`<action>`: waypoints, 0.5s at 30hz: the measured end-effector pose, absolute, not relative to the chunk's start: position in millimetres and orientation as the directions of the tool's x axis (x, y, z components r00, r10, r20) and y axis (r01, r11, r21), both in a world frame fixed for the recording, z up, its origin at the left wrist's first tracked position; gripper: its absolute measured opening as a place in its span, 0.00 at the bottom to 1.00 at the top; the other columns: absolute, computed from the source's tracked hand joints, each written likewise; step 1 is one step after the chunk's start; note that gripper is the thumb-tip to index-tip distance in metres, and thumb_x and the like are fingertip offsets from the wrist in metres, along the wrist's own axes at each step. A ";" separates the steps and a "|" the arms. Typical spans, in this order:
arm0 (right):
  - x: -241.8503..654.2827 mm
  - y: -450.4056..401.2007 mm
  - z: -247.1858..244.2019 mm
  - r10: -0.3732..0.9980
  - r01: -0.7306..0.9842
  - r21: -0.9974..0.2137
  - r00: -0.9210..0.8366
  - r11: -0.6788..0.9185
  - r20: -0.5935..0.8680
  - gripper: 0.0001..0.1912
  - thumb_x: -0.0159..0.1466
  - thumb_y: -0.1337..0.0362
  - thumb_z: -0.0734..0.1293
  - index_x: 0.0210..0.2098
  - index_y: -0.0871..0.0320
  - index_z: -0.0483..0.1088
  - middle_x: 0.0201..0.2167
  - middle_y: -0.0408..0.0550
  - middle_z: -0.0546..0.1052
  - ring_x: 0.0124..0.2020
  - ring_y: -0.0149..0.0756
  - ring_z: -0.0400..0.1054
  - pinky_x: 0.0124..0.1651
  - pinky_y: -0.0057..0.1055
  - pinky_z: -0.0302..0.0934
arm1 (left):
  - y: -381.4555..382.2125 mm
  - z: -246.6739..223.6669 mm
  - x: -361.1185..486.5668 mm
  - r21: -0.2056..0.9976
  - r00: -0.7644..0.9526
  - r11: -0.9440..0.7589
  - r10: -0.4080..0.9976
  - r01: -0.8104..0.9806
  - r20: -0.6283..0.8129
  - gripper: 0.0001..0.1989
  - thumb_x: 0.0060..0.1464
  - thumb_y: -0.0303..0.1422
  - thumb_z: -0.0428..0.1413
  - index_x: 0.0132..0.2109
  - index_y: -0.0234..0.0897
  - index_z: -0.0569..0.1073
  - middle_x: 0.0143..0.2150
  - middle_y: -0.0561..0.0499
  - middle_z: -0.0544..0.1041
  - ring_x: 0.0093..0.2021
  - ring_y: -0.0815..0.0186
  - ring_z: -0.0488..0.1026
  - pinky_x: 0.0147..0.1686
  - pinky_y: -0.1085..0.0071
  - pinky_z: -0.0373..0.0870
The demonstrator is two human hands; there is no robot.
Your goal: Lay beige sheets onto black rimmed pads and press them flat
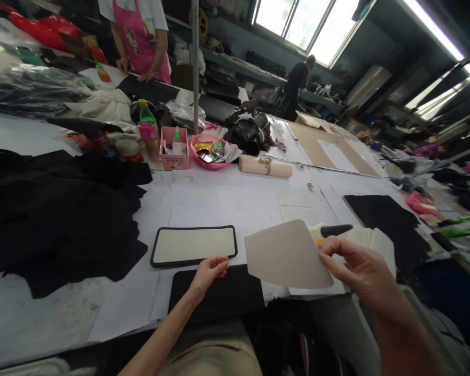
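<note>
My right hand [350, 261] pinches the right edge of a greyish-beige cardboard panel [285, 253], raised at a tilt over the front of the table. My left hand [211, 274] has its fingers curled together above a black sheet [219, 295]; whatever they hold, if anything, is too small to make out. Just beyond those fingers lies a cream rectangular panel [196, 245] with a black border all round. A stack of pale sheets [370, 243] is partly hidden behind my right hand. Close to that hand, a dark-handled tool [336, 230] rests on the stack.
Black cut pieces [62, 214] are heaped at left. Behind stand a pink box [175, 149], a pink basket [209, 156] and a beige roll [265, 167]. More black sheets [387, 224] lie right. A metal pole [196, 68] rises mid-table. A person in a pink apron [139, 39] works opposite.
</note>
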State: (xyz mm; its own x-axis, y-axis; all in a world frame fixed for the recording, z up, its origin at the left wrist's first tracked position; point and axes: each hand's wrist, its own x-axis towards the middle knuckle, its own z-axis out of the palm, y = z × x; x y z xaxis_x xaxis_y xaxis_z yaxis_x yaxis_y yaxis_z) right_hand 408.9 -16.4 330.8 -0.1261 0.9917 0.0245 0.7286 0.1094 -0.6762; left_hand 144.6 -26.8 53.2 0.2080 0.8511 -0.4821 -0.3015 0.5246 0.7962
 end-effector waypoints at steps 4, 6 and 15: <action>401.1 -41.1 321.1 0.990 0.647 -0.761 -0.132 0.048 -0.050 0.11 0.59 0.55 0.68 0.27 0.56 0.70 0.31 0.47 0.75 0.36 0.38 0.70 0.39 0.29 0.65 | -42.2 51.2 139.8 0.699 0.336 0.630 0.775 -0.339 -0.535 0.23 0.42 0.43 0.66 0.43 0.32 0.76 0.32 0.48 0.77 0.26 0.73 0.70 0.27 0.76 0.67; 397.0 -49.3 317.7 0.988 0.606 -0.794 -0.145 0.041 -0.059 0.11 0.59 0.56 0.69 0.27 0.56 0.70 0.30 0.46 0.75 0.34 0.36 0.69 0.38 0.28 0.65 | -47.2 50.2 138.1 0.656 0.373 0.649 0.760 -0.385 -0.533 0.21 0.42 0.43 0.67 0.39 0.32 0.76 0.30 0.50 0.76 0.24 0.75 0.69 0.25 0.77 0.65; 391.7 -63.0 300.7 0.995 0.497 -0.865 -0.019 -0.076 -0.099 0.09 0.58 0.58 0.71 0.27 0.56 0.71 0.29 0.45 0.75 0.33 0.35 0.69 0.35 0.26 0.65 | -65.8 45.4 110.2 0.538 0.405 0.616 0.786 -0.575 -0.468 0.15 0.47 0.41 0.65 0.32 0.33 0.73 0.25 0.53 0.72 0.24 0.75 0.67 0.25 0.77 0.63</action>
